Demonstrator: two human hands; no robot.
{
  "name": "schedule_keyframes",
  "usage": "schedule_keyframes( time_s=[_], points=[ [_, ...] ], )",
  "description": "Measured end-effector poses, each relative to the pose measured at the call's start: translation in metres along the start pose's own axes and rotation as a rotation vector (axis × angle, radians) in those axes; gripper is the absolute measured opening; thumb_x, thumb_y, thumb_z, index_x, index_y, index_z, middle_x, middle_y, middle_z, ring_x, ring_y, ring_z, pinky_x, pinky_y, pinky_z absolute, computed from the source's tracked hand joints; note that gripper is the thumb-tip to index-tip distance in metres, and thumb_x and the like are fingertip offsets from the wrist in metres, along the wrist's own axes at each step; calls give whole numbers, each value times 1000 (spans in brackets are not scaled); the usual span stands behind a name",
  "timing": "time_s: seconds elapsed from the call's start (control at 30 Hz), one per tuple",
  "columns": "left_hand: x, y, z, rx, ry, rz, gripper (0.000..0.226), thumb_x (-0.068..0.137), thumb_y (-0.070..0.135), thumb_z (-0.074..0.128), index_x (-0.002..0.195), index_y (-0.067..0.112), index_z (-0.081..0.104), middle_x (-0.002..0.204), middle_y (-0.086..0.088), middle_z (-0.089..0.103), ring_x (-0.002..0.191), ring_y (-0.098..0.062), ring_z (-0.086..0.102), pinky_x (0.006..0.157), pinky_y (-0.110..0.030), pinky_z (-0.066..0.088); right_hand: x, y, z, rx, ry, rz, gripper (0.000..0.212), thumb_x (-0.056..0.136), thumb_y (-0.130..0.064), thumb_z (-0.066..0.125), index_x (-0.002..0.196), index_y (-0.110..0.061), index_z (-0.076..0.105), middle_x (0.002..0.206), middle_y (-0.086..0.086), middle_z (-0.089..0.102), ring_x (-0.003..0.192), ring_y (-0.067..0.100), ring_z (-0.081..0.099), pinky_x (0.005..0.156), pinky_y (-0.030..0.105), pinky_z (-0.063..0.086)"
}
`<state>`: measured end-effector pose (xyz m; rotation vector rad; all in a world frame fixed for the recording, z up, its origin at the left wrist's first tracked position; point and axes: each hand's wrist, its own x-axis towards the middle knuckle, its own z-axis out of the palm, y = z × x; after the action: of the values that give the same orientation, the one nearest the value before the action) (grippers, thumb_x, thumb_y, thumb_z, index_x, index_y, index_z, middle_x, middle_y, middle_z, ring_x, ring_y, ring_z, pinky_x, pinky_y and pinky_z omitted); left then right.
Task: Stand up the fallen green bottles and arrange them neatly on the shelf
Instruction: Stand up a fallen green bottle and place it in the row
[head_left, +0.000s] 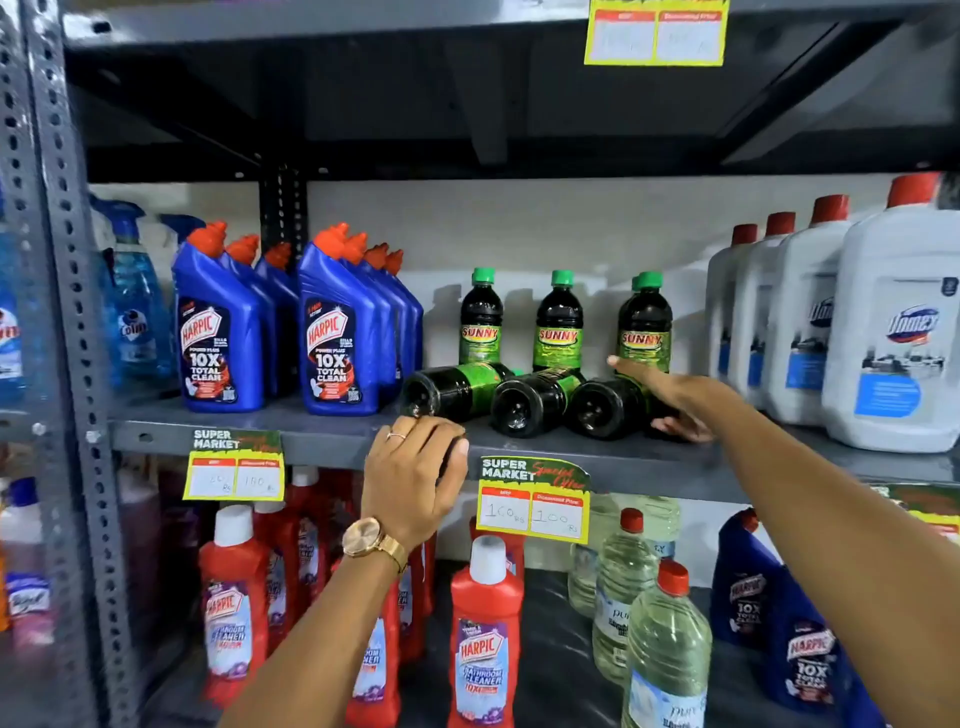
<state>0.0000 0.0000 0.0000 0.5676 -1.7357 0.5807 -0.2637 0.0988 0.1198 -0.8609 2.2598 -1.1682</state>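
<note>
Three dark Sunny bottles with green caps stand upright at the back of the middle shelf (571, 457): left (480, 325), middle (558, 327), right (645, 325), with another cap just behind the right one. In front of them, three more lie on their sides, bases toward me: left (441, 389), middle (530, 402), right (605, 408). My right hand (675, 397) wraps the right fallen bottle, index finger over it, thumb low by the shelf. At the shelf's front edge, my left hand (415, 470) curls over a dark rounded object (457, 452), seemingly a bottle end, mostly hidden.
Blue Harpic bottles (332, 338) stand close to the left of the green ones, large white Domex jugs (893, 332) to the right. Price tags (535, 501) hang off the shelf's front edge. Red Harpic bottles (485, 639) and clear bottles (665, 644) fill the shelf below.
</note>
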Motion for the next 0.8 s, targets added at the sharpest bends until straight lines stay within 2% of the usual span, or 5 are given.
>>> schedule_keyframes(
  time_s=[0.1, 0.23, 0.37, 0.57, 0.8],
  points=[
    [2, 6, 5, 103, 33, -37, 31, 94, 28, 40, 86, 15, 67, 86, 0, 66, 75, -22, 51, 68, -34, 34, 2, -4, 1, -11, -10, -22, 75, 72, -75, 55, 102, -8, 47, 87, 8, 58, 52, 15, 61, 34, 19, 42],
    [-2, 2, 9, 152, 62, 9, 38, 98, 29, 34, 88, 13, 67, 85, -1, 65, 74, -22, 51, 68, -35, 34, 4, 9, 4, 271, -14, -102, 48, 81, -52, 63, 91, -6, 56, 76, 10, 61, 52, 19, 62, 32, 18, 48],
    [-8, 5, 11, 141, 84, -12, 40, 100, 27, 33, 94, 11, 69, 89, -2, 68, 77, -22, 54, 77, -35, 37, 14, 26, 5, 540, 128, -226, 76, 68, -58, 70, 119, -4, 54, 110, 13, 61, 92, 25, 65, 60, 32, 54],
    [-11, 11, 12, 93, 106, -74, 41, 101, 27, 32, 99, 11, 70, 98, -2, 71, 89, -22, 58, 96, -36, 37, 8, 23, 6, 356, 531, -512, 71, 67, -66, 66, 95, -1, 59, 107, 20, 67, 99, 37, 62, 81, 40, 48],
    [-16, 16, 9, 131, 9, -132, 43, 102, 29, 31, 109, 11, 69, 108, -3, 70, 102, -23, 62, 111, -40, 32, 3, 16, 15, 165, 549, -584, 67, 76, -47, 75, 114, 2, 50, 119, 22, 60, 114, 38, 55, 95, 46, 46]
  ],
)
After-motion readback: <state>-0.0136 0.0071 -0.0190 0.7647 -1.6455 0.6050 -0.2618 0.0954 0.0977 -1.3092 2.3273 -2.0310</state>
